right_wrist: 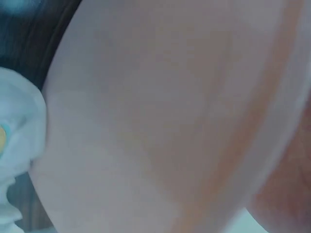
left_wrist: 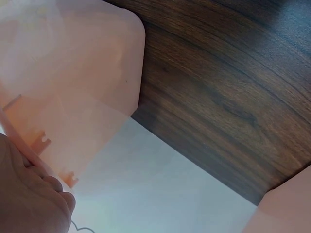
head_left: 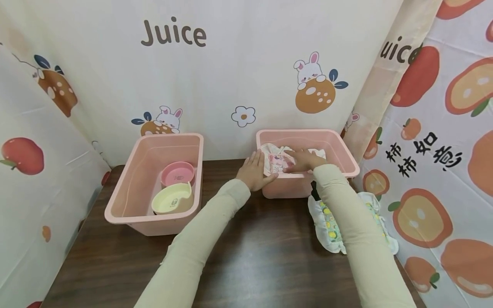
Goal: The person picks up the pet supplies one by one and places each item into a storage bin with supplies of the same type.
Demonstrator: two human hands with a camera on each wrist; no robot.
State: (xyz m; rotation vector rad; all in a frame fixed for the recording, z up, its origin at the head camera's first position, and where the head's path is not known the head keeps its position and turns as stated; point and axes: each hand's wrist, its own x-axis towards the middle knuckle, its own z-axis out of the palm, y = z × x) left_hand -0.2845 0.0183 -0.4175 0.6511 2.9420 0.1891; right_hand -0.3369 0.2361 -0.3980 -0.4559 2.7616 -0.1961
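Observation:
On the left rim of the right-hand pink basin (head_left: 292, 188), my left hand (head_left: 253, 172) rests with its fingers stretched out, and in the left wrist view the hand (left_wrist: 34, 199) shows beside that rim. My right hand (head_left: 304, 160) reaches over the front rim and touches a white cloth with a pink print (head_left: 279, 162) inside the basin. The fingers are spread over the cloth, though their tips are partly hidden. In the blurred right wrist view, the basin wall (right_wrist: 146, 111) covers most of the frame and little of the right hand (right_wrist: 286, 194) shows.
A larger pink basin (head_left: 132, 179) at left holds a pink bowl (head_left: 178, 173) and a pale yellow bowl (head_left: 173, 199). Under my right forearm lies a white frilled cloth item with lemon print (head_left: 327, 226) and a black strap. Everything stands on a dark wood table (head_left: 246, 256) with curtains behind.

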